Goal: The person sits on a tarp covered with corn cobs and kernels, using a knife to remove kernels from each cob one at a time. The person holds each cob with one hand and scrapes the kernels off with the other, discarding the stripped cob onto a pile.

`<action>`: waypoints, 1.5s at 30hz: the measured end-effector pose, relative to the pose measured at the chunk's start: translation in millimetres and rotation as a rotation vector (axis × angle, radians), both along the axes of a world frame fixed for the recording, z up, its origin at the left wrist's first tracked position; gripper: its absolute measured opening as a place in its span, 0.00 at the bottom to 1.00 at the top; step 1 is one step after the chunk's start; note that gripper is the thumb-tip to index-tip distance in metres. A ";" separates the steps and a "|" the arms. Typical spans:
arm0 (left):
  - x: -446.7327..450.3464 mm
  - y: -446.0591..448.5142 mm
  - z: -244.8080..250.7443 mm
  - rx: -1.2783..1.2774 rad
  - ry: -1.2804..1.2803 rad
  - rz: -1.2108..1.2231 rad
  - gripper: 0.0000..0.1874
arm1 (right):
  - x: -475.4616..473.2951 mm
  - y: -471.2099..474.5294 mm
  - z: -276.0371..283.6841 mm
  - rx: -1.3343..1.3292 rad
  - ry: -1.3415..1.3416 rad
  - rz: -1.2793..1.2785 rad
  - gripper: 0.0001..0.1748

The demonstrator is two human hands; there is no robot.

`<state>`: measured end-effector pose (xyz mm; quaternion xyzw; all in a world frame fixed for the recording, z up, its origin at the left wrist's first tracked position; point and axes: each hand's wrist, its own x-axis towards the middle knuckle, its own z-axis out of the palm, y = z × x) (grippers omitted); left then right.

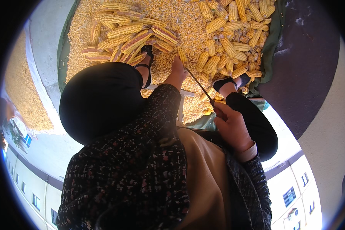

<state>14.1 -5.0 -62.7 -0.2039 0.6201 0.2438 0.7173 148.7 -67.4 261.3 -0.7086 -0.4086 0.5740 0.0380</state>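
My left hand (178,69) grips an ear of corn (183,57) just above a layer of loose kernels. In my right hand (230,125) is the handle of a screwdriver-like metal tool (199,82), whose long thin shaft runs up and left to the near end of that ear. Whether the tip touches the kernels is too small to tell. Left of my hands lies a pile of corn ears (132,31), several with rows of kernels stripped so that reddish cob shows. To the right is a heap of full ears (230,47) with their rows whole.
Loose kernels (166,11) cover a green tarp (271,63). My sandalled feet (145,72) stand among the corn, with part of a light-coloured stool frame (187,93) between my legs. A dark wall band (302,72) rises at the right. More grain (28,86) is spread at the far left.
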 end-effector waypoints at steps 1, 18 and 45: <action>-2.1 -2.7 -3.4 -0.004 0.034 -0.048 0.17 | 0.1 0.1 -2.9 0.013 0.041 -0.034 0.19; 13.2 -12.7 -23.8 0.118 0.015 0.059 0.21 | -35.3 -58.0 -36.8 -0.109 0.054 -0.462 0.26; -1.5 2.6 2.1 0.040 -0.063 0.016 0.20 | -6.5 -7.1 -91.8 0.242 -0.079 0.014 0.16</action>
